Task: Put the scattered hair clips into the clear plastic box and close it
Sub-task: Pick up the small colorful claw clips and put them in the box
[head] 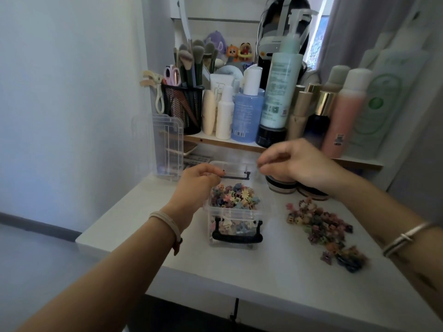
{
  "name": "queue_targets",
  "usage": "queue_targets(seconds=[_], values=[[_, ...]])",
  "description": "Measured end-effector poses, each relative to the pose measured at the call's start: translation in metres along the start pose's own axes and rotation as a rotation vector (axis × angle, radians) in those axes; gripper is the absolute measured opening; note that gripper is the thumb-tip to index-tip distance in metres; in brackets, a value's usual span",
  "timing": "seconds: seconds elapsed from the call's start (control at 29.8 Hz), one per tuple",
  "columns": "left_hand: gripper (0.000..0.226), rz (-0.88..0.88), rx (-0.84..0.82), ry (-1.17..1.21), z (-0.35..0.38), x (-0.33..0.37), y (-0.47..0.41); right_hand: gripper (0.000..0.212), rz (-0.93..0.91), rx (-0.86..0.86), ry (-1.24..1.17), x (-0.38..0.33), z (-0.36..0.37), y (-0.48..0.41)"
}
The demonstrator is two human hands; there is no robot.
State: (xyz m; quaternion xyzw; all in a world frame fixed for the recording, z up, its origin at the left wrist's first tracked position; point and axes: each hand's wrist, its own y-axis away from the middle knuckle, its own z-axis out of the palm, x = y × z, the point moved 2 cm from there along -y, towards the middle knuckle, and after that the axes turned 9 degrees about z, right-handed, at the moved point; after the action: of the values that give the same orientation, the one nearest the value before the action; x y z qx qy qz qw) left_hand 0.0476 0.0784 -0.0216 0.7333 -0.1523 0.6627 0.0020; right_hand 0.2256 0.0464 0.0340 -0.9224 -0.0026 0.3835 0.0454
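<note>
Plastic box — beside left hand

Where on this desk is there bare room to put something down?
Bare table lies between the clear box and the near edge, and left of the box toward the table's left edge. A narrow strip separates the box from the clip pile. The shelf behind, packed with bottles, is crowded.

1 view only: head camera, wide-angle, close above near edge of white table, looking forward and down, facing shelf along far edge; right side blurred, probably motion.
</note>
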Motion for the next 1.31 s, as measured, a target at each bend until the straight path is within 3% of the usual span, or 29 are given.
queue_targets(seconds=[0.07, 0.17, 0.24, 0.3, 0.4, 0.91, 0.97, 1.07, 1.18, 1.24, 1.31], values=[[0.026, -0.001, -0.002, 0.0, 0.0, 0.0, 0.0, 0.016, 0.016, -0.127, 0.069, -0.002, 0.002, 0.004], [0.027, 0.007, -0.005, -0.003, 0.0, 0.0, 0.0, 0.013, 0.089, 0.012, 0.114, 0.021, -0.006, -0.001], [0.027, 0.0, -0.004, 0.013, 0.0, 0.001, 0.0, 0.021, 0.18, 0.038, 0.335, 0.043, -0.006, -0.002], [0.026, -0.004, -0.007, 0.016, 0.001, 0.001, 0.001, 0.037, 0.246, -0.054, 0.589, 0.064, 0.0, -0.001], [0.027, 0.0, -0.005, -0.002, 0.001, 0.002, 0.001, 0.04, 0.263, -0.11, 0.701, 0.074, 0.011, 0.0], [0.025, 0.007, -0.014, -0.033, 0.001, 0.0, 0.0, 0.025, 0.219, -0.174, 0.675, 0.069, 0.023, -0.001], [0.025, 0.004, -0.01, -0.027, 0.001, 0.001, 0.001, 0.024, 0.191, -0.109, 0.65, 0.064, 0.021, -0.001], [0.026, 0.001, 0.005, -0.007, 0.0, 0.001, 0.001, 0.019, 0.112, 0.1, 0.256, 0.032, 0.004, -0.006], [0.026, -0.011, 0.001, -0.007, 0.002, 0.0, 0.001, 0.02, 0.023, -0.053, 0.039, -0.001, 0.001, -0.003], [0.026, -0.005, 0.003, -0.014, 0.002, 0.0, 0.001, 0.02, 0.073, -0.061, 0.08, 0.002, 0.001, -0.003], [0.026, 0.0, 0.004, -0.022, 0.001, -0.001, 0.001, 0.019, 0.2, -0.095, 0.293, 0.023, 0.0, 0.003]])
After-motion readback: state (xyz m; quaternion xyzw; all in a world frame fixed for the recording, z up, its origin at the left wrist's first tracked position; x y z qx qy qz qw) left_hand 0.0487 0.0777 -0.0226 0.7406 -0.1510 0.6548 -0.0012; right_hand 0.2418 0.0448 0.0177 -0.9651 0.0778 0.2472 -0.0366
